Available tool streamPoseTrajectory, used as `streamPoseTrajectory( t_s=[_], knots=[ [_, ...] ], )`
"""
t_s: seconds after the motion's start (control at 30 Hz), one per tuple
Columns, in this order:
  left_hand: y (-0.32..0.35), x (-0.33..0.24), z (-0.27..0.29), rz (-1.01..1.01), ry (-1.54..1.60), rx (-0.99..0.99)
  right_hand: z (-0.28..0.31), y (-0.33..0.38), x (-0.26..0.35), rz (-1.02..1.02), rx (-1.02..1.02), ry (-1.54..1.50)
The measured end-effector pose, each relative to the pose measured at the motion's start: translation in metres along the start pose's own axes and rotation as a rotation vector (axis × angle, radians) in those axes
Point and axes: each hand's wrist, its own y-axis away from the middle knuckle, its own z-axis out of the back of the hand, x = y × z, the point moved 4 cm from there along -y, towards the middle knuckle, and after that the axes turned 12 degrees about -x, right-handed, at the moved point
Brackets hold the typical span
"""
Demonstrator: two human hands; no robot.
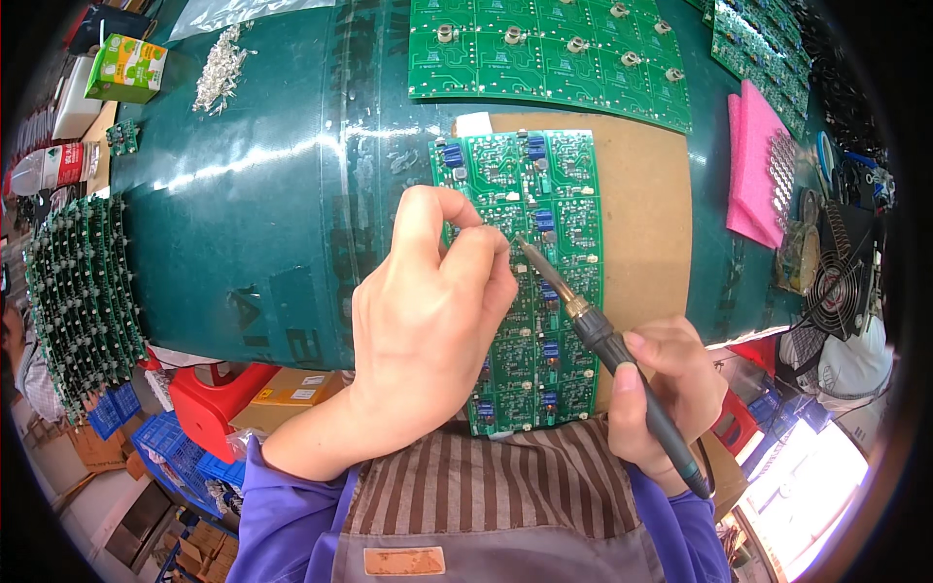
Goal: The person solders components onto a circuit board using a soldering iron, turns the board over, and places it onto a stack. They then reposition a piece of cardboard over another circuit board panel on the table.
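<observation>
Right hand (666, 389) grips soldering iron (603, 340); green carton (126, 68) far-left.

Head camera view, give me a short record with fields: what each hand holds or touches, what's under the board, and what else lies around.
Left hand: fingertips pinched together on the long green panel of circuit boards, beside the iron's tip; anything held is too small to tell
Right hand: grips the black-handled soldering iron, tip down on the panel
Under panel: brown cardboard sheet on the dark green table mat
Behind: second green board panel
Right: pink foam pad, small black fan
Left: rack of upright green boards, pile of small metal parts
</observation>
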Motion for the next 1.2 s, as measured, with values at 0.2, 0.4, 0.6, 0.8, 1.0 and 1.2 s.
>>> streamPoseTrajectory(
  t_s=[0.2, 0.4, 0.6, 0.8, 1.0, 1.2],
  knots=[
    [-0.001, 0.002, -0.002, -0.013, 0.013, 0.001, -0.001, 0.001, -0.001, -0.007, 0.004, 0.002],
    [-0.001, 0.001, -0.002, 0.014, -0.009, 0.069, -0.002, 0.000, 0.000, 0.011, 0.015, 0.005],
    [0.001, -0.001, 0.011, -0.025, -0.049, 0.084, 0.013, 0.001, 0.003, -0.005, -0.031, -0.009],
    [0.019, -0.013, 0.019, 0.098, 0.063, 0.142, 0.024, 0.018, 0.013, -0.034, 0.020, 0.013],
    [0.031, -0.016, 0.017, 0.069, -0.049, 0.166, 0.022, 0.029, 0.011, -0.028, 0.024, 0.013],
    [0.032, -0.014, 0.012, 0.031, -0.019, 0.126, 0.018, 0.030, 0.012, -0.008, 0.013, 0.008]
  ],
)
